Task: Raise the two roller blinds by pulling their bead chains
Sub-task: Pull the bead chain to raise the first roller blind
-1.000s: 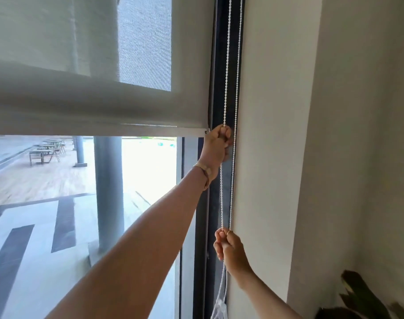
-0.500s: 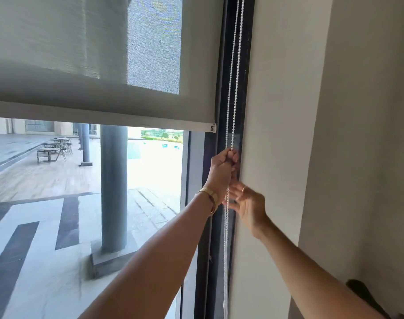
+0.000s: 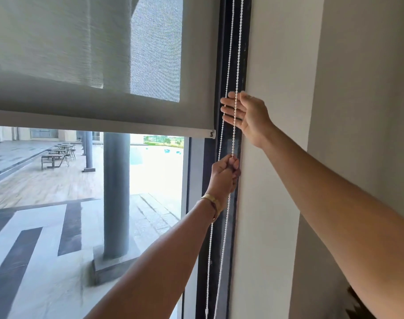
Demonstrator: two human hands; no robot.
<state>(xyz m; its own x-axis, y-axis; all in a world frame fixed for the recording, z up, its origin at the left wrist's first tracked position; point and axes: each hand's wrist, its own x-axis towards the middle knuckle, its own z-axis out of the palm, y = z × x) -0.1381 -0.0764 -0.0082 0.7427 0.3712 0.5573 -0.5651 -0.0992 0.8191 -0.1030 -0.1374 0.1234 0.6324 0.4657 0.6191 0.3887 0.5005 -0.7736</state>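
Note:
A grey roller blind (image 3: pixel 104 65) covers the upper part of the window, its bottom bar (image 3: pixel 99 125) hanging at mid height. A white bead chain (image 3: pixel 231 54) runs down in two strands along the dark window frame. My left hand (image 3: pixel 225 173), with a gold bangle on the wrist, is closed on the chain just below the bar's level. My right hand (image 3: pixel 244 113) is higher up, fingers spread open behind the two strands, touching them but not closed. A second blind is not in sight.
A white wall (image 3: pixel 272 157) borders the frame on the right, with a grey wall panel (image 3: pixel 362 88) beyond it. Dark plant leaves (image 3: pixel 357 305) show at the bottom right. Outside are a grey pillar (image 3: pixel 116 192), paving and tables.
My right hand let go of the chain low down and rose above my left hand, fingers spreading. My left hand pulled its strand downward. The blind's bottom bar sits higher against the scene outside.

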